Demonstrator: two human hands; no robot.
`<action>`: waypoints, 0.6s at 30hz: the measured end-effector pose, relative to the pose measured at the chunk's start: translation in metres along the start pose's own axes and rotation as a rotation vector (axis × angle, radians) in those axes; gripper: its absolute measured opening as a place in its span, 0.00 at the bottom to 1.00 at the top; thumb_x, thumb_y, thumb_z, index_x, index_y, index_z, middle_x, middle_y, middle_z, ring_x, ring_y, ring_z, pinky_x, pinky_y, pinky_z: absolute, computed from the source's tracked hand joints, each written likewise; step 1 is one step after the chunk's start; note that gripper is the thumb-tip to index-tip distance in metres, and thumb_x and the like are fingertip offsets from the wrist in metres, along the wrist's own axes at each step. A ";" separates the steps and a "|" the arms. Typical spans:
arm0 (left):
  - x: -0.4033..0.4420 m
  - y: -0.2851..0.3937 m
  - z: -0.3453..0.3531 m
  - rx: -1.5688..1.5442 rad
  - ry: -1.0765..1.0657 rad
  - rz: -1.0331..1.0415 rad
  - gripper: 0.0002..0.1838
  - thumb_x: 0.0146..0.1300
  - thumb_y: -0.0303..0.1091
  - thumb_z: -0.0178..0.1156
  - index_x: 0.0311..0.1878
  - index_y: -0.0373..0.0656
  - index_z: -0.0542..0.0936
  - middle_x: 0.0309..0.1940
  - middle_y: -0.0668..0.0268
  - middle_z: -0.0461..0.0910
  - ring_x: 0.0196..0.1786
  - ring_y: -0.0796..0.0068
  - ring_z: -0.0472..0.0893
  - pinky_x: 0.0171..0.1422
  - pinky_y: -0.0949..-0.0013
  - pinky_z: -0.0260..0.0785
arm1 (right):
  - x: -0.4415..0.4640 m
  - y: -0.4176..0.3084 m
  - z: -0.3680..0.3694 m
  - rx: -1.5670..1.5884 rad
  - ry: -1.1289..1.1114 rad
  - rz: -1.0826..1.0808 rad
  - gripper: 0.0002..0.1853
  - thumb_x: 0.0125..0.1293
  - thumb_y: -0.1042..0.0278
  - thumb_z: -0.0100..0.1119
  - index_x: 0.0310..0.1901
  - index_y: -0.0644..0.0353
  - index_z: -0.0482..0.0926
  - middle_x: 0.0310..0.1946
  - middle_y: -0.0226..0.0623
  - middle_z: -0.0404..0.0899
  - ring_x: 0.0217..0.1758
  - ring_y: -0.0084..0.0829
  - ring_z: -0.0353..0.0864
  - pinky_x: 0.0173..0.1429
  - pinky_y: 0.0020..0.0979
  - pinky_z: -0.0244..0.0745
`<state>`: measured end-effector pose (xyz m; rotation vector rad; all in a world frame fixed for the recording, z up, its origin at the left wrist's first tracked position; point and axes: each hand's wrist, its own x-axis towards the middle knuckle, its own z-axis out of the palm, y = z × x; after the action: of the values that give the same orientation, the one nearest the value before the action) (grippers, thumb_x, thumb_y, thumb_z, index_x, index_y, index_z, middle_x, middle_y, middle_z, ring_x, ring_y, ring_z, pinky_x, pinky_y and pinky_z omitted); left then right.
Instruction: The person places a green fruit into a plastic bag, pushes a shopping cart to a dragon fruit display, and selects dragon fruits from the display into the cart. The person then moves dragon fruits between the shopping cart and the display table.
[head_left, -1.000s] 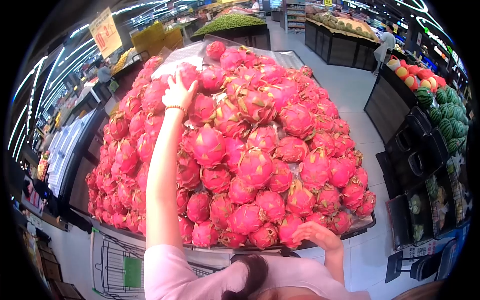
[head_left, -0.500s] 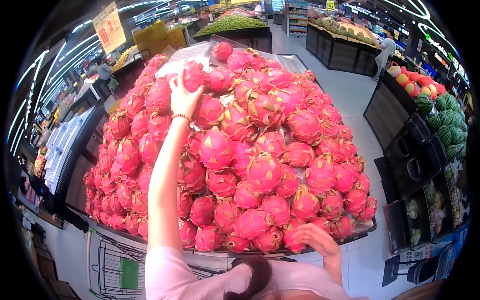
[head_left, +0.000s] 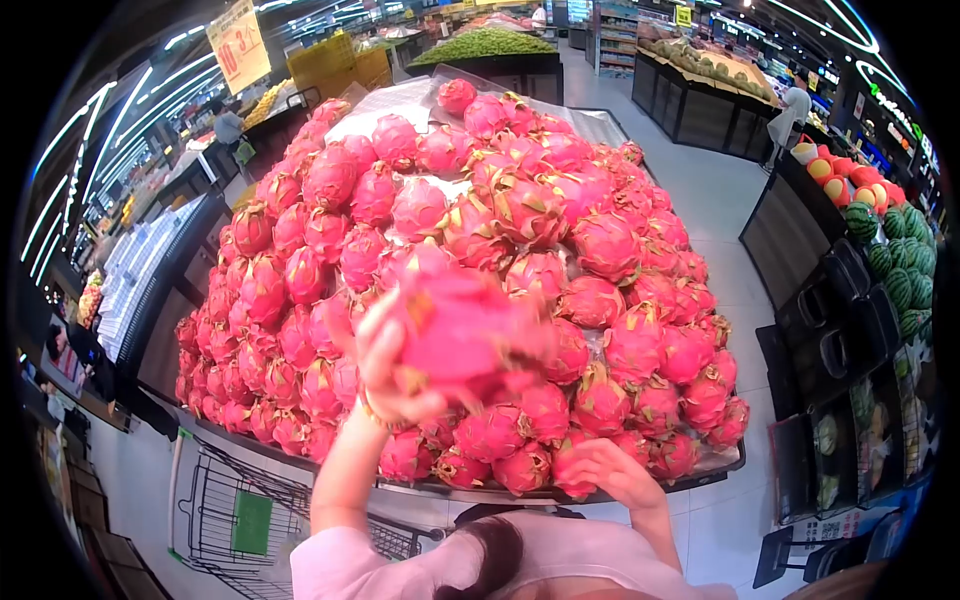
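My left hand [head_left: 385, 360], blurred by motion and with a beaded bracelet at the wrist, grips a pink dragon fruit [head_left: 465, 330] above the front half of the heap. Fingers and thumb wrap its left side; the fruit is smeared and its green-tipped scales show faintly. Below and behind it rises a large pile of dragon fruit [head_left: 610, 245]. Close to the pile's front edge, my right hand [head_left: 615, 475] has its fingers stretched out over a fruit in the lowest row, and whether it touches that fruit I cannot tell.
A shopping cart [head_left: 240, 510] stands at the lower left. Black stands with watermelons [head_left: 900, 260] line the right side. A price sign [head_left: 238, 45] hangs at the upper left. Farther off are a green produce heap [head_left: 480, 48] and a person [head_left: 790, 115] near the counters.
My left hand has come down and toward me from the top left of the pile, lifting a dragon fruit with it. My right hand has barely moved.
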<state>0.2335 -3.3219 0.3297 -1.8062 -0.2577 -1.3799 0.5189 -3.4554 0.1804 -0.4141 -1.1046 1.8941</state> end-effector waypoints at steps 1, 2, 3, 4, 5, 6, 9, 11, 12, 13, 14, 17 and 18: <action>-0.013 0.024 -0.008 -0.032 0.000 -0.017 0.43 0.50 0.56 0.63 0.65 0.53 0.56 0.60 0.50 0.60 0.58 0.48 0.70 0.68 0.39 0.47 | 0.006 -0.001 0.008 0.014 -0.006 -0.045 0.36 0.61 0.55 0.56 0.65 0.63 0.54 0.63 0.47 0.59 0.65 0.41 0.63 0.64 0.37 0.61; -0.028 0.048 -0.014 -0.068 0.000 -0.060 0.42 0.52 0.57 0.60 0.66 0.55 0.54 0.60 0.49 0.60 0.57 0.48 0.70 0.69 0.38 0.45 | 0.012 -0.003 0.016 0.027 -0.013 -0.091 0.39 0.60 0.53 0.58 0.66 0.61 0.52 0.65 0.46 0.56 0.67 0.41 0.61 0.64 0.38 0.60; -0.041 0.075 -0.018 -0.105 -0.009 -0.144 0.41 0.54 0.59 0.57 0.67 0.56 0.53 0.60 0.49 0.60 0.56 0.48 0.71 0.69 0.38 0.44 | 0.017 -0.005 0.022 0.041 0.005 -0.082 0.49 0.54 0.50 0.64 0.69 0.57 0.43 0.70 0.44 0.44 0.73 0.41 0.49 0.68 0.40 0.53; -0.048 0.103 -0.024 -0.127 -0.049 -0.281 0.40 0.57 0.61 0.54 0.68 0.57 0.52 0.60 0.49 0.60 0.56 0.47 0.72 0.69 0.37 0.42 | 0.022 -0.005 0.024 0.013 -0.016 -0.116 0.51 0.54 0.49 0.65 0.70 0.57 0.41 0.71 0.44 0.42 0.74 0.41 0.45 0.70 0.40 0.50; -0.051 0.139 -0.031 -0.102 -0.109 -0.515 0.46 0.49 0.57 0.64 0.69 0.64 0.50 0.61 0.52 0.55 0.59 0.47 0.67 0.65 0.36 0.51 | 0.026 -0.003 0.025 -0.015 -0.037 -0.146 0.53 0.53 0.49 0.66 0.70 0.57 0.39 0.71 0.44 0.39 0.75 0.40 0.42 0.71 0.40 0.47; -0.040 0.156 -0.042 -0.117 -0.265 -0.597 0.59 0.41 0.53 0.71 0.70 0.49 0.42 0.64 0.46 0.51 0.63 0.46 0.63 0.65 0.47 0.58 | 0.029 -0.003 0.027 -0.046 -0.058 -0.175 0.55 0.52 0.49 0.67 0.70 0.56 0.37 0.72 0.44 0.37 0.75 0.40 0.39 0.72 0.41 0.43; -0.058 0.190 -0.055 -0.408 -0.281 -0.918 0.63 0.36 0.46 0.74 0.70 0.49 0.40 0.63 0.45 0.51 0.63 0.46 0.62 0.65 0.47 0.57 | 0.040 0.002 0.035 -0.052 -0.145 -0.156 0.60 0.51 0.47 0.68 0.71 0.54 0.29 0.72 0.42 0.31 0.76 0.38 0.33 0.74 0.40 0.35; -0.061 0.192 -0.067 -0.556 -0.364 -0.957 0.62 0.38 0.43 0.74 0.71 0.48 0.40 0.65 0.45 0.49 0.65 0.47 0.59 0.66 0.48 0.54 | 0.037 0.016 0.044 -0.072 -0.161 -0.141 0.62 0.51 0.47 0.68 0.71 0.53 0.27 0.72 0.40 0.31 0.76 0.35 0.32 0.74 0.40 0.34; -0.058 0.191 -0.070 -0.596 -0.402 -0.988 0.61 0.37 0.42 0.74 0.71 0.49 0.42 0.65 0.45 0.51 0.65 0.47 0.59 0.67 0.48 0.54 | 0.026 0.028 0.045 -0.016 -0.184 -0.028 0.59 0.54 0.52 0.67 0.71 0.54 0.26 0.72 0.38 0.31 0.75 0.32 0.33 0.74 0.40 0.35; -0.053 0.190 -0.074 -0.636 -0.437 -1.014 0.60 0.37 0.42 0.75 0.70 0.49 0.45 0.65 0.46 0.52 0.66 0.46 0.59 0.67 0.48 0.53 | 0.022 0.032 0.049 -0.021 -0.122 0.006 0.57 0.56 0.55 0.66 0.70 0.55 0.26 0.72 0.37 0.32 0.75 0.32 0.35 0.74 0.39 0.37; -0.049 0.188 -0.079 -0.674 -0.472 -1.039 0.59 0.36 0.41 0.75 0.70 0.50 0.48 0.65 0.46 0.53 0.66 0.45 0.59 0.68 0.47 0.53 | 0.019 0.036 0.052 -0.026 -0.062 0.039 0.56 0.58 0.58 0.64 0.70 0.56 0.26 0.72 0.36 0.33 0.74 0.31 0.37 0.74 0.38 0.39; -0.053 0.190 -0.099 -0.828 -0.565 -1.315 0.59 0.39 0.41 0.74 0.71 0.49 0.45 0.66 0.47 0.54 0.70 0.52 0.55 0.71 0.53 0.50 | 0.024 0.071 0.047 -0.161 0.055 -0.085 0.53 0.60 0.61 0.62 0.70 0.57 0.26 0.71 0.37 0.35 0.73 0.31 0.42 0.73 0.36 0.42; -0.057 0.187 -0.108 -0.873 -0.598 -1.402 0.60 0.40 0.41 0.74 0.72 0.49 0.44 0.65 0.47 0.55 0.70 0.53 0.55 0.71 0.54 0.50 | 0.026 0.079 0.054 -0.126 0.055 -0.084 0.52 0.61 0.61 0.61 0.70 0.58 0.26 0.71 0.37 0.36 0.73 0.31 0.42 0.73 0.35 0.42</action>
<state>0.2488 -3.5001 0.1953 -2.9440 -1.7100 -1.9226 0.4286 -3.4804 0.1483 -0.4804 -1.1897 1.7362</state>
